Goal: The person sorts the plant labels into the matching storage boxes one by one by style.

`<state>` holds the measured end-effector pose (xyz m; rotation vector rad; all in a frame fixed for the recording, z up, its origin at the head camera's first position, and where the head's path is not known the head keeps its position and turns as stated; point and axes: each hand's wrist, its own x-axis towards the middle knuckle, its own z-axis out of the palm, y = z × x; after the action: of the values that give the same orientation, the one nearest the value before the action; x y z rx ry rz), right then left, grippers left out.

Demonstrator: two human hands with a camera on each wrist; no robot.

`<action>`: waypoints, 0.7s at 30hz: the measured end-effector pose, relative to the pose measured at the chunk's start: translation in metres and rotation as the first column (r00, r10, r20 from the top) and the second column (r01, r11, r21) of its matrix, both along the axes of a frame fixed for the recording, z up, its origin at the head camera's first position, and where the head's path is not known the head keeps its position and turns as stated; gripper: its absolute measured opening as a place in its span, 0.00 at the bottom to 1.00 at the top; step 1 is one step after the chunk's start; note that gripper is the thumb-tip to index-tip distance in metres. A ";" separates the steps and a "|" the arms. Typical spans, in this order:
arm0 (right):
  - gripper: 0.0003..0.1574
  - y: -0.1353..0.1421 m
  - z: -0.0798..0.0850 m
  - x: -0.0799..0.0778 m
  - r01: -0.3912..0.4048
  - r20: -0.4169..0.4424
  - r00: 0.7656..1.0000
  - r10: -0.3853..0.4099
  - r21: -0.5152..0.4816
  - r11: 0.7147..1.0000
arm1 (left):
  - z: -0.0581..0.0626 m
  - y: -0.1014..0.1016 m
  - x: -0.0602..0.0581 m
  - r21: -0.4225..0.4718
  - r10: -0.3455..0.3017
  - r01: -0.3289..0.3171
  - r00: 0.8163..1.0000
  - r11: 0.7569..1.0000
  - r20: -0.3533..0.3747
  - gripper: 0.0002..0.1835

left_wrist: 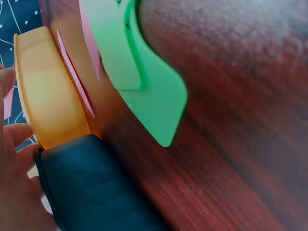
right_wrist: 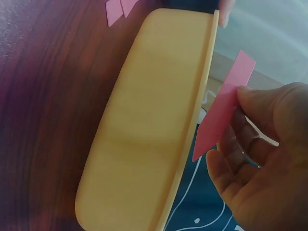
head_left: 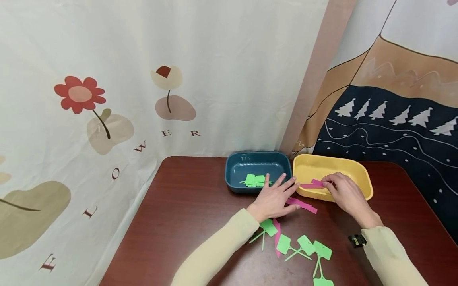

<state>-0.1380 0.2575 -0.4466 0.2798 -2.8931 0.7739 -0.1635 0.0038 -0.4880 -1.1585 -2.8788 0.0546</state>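
Observation:
My right hand [head_left: 345, 193] is over the yellow tray [head_left: 334, 169], and its thumb and fingers pinch a pink pointed plant label [right_wrist: 224, 103] above the near rim. My left hand [head_left: 275, 198] has its fingers spread and straight, with fingertips right at the front rim of the dark blue tray [head_left: 257, 159] and the neighbouring yellow edge. Inside the blue tray lie several green plant labels [head_left: 250, 179]. Just below the left hand, pink labels [head_left: 307, 206] rest on the table, partly hidden by it.
Nearer on the brown table [head_left: 171, 222], several green T-shaped labels [head_left: 323, 250] lie scattered with crossed stems. Among them is another pink label [head_left: 277, 238]. Both trays stand side by side at the table's back edge, against a printed curtain [head_left: 229, 79].

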 end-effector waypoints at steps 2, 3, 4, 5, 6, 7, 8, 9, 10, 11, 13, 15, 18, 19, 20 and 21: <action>0.08 0.000 -0.001 -0.004 -0.004 0.013 1.000 0.004 0.005 1.000 | 0.001 -0.001 0.001 0.003 -0.001 0.001 1.000 1.000 0.008 0.41; 0.08 0.000 -0.001 -0.006 -0.007 0.021 1.000 0.007 0.007 1.000 | 0.002 -0.001 0.001 0.003 -0.002 0.001 1.000 1.000 0.013 0.41; 0.09 0.000 -0.001 -0.008 -0.009 0.032 0.999 0.008 0.010 1.000 | 0.002 -0.002 0.002 0.001 -0.001 0.001 1.000 1.000 0.017 0.41; 0.09 -0.001 -0.001 -0.010 -0.009 0.043 0.999 0.009 0.013 1.000 | 0.003 -0.002 0.003 0.000 0.000 0.000 1.000 1.000 0.024 0.41; 0.09 -0.001 -0.001 -0.011 -0.011 0.055 0.998 0.010 0.016 1.000 | 0.003 -0.003 0.003 0.001 0.000 0.000 1.000 1.000 0.027 0.41; 0.09 -0.002 -0.001 -0.013 -0.014 0.064 0.998 0.013 0.019 1.000 | 0.004 -0.004 0.004 0.001 0.001 -0.001 1.000 1.000 0.029 0.41; 0.10 -0.002 -0.001 -0.014 -0.016 0.074 0.997 0.014 0.021 1.000 | 0.004 -0.004 0.005 0.002 0.000 -0.001 1.000 1.000 0.031 0.41; 0.10 -0.003 -0.001 -0.015 -0.018 0.083 0.996 0.016 0.023 1.000 | 0.004 -0.005 0.006 0.003 -0.001 0.001 1.000 1.000 0.031 0.41; 0.11 -0.003 -0.002 -0.017 -0.020 0.092 0.996 0.018 0.027 0.999 | 0.004 -0.006 0.006 0.005 -0.002 0.001 1.000 1.000 0.031 0.41; 0.11 -0.004 -0.003 -0.018 -0.024 0.100 0.995 0.021 0.031 0.999 | 0.003 -0.006 0.007 0.007 -0.003 0.002 0.999 1.000 0.032 0.41; 0.11 -0.005 -0.004 -0.020 -0.032 0.116 0.993 0.028 0.040 0.999 | 0.003 -0.007 0.008 0.010 -0.005 0.005 0.999 1.000 0.032 0.41; 0.11 -0.006 -0.006 -0.023 -0.038 0.140 0.990 0.031 0.047 0.998 | 0.002 -0.007 0.008 0.017 -0.008 0.007 0.999 1.000 0.032 0.41; 0.10 -0.008 -0.008 -0.027 -0.047 0.172 0.984 0.036 0.057 0.997 | 0.001 -0.007 0.008 0.039 -0.006 0.005 1.000 0.999 0.030 0.40; 0.10 -0.008 -0.009 -0.029 -0.048 0.184 0.982 0.036 0.058 0.997 | 0.001 -0.007 0.007 0.046 -0.005 0.004 1.000 0.999 0.029 0.39; 0.10 -0.008 -0.010 -0.030 -0.050 0.196 0.980 0.037 0.059 0.997 | 0.001 -0.007 0.007 0.054 -0.005 0.003 1.000 0.999 0.029 0.39; 0.10 -0.008 -0.010 -0.031 -0.052 0.209 0.977 0.038 0.062 0.997 | 0.001 -0.007 0.007 0.059 -0.005 0.004 1.000 0.998 0.027 0.38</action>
<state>-0.1688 0.2492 -0.4570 0.2885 -3.1233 0.7566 -0.1562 -0.0031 -0.4867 -1.1646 -2.8797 -0.0469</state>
